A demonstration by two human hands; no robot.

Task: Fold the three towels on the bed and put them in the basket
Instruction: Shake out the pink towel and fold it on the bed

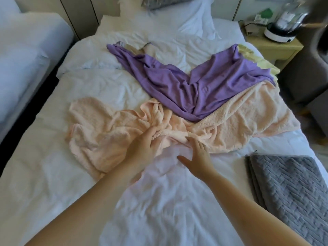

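Head view: left hand (143, 142) clutches peach towel (230, 121); right hand (197, 156), spread, touches it.

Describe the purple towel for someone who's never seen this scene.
Start at the white bed filling the view. On its far half the purple towel lies crumpled in a V, its near tip over the peach towel. It alone is smooth and purple, unlike the fluffy peach one and the yellow towel.

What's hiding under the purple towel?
The purple towel lies partly over the peach towel, and a yellow cloth peeks out at its far right edge. White bedding shows around it. How far each reaches underneath is covered.
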